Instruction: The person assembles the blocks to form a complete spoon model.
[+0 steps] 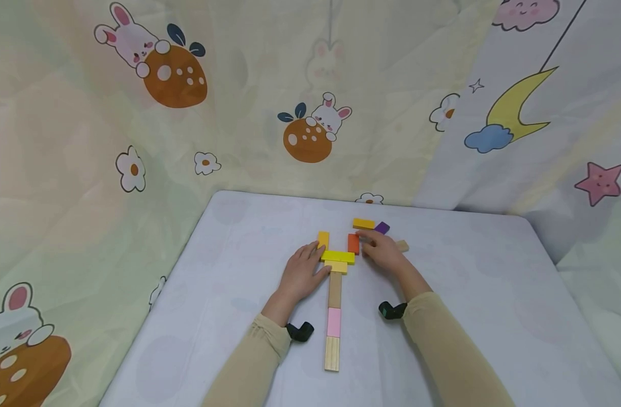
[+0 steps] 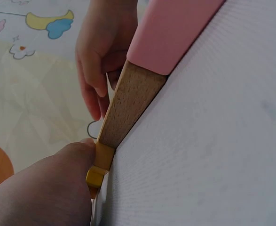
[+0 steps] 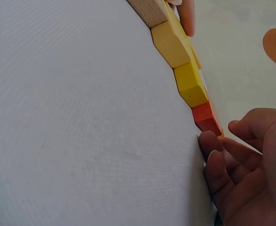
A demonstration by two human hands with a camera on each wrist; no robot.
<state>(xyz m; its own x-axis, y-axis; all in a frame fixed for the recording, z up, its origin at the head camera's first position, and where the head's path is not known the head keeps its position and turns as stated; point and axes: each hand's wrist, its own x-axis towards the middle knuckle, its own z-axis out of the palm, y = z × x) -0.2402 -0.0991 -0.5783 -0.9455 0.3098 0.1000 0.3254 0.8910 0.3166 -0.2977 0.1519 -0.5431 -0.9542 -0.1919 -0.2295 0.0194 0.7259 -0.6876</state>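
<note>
Wooden blocks form a line on the table: a pale wood block (image 1: pixel 332 354), a pink block (image 1: pixel 333 322), a brown wood block (image 1: pixel 335 290), a pale yellow block (image 1: pixel 336 267) and, crosswise, a bright yellow block (image 1: pixel 338 258). Beyond its two ends stand an orange-yellow block (image 1: pixel 323 238) on the left and a red block (image 1: pixel 353 243) on the right. My left hand (image 1: pixel 300 274) rests alongside, fingertips at the orange-yellow block, thumb against the pale yellow one. Loosely bent, the fingers of my right hand (image 1: pixel 383 253) touch the red block's outer side; in the right wrist view they lie at its end.
Behind my right hand lie another orange-yellow block (image 1: pixel 363 223), a purple block (image 1: pixel 383 227) and a partly hidden wood block (image 1: pixel 402 246). The white-covered table (image 1: pixel 229 243) has its far edge close to a printed curtain (image 1: pixel 239 124).
</note>
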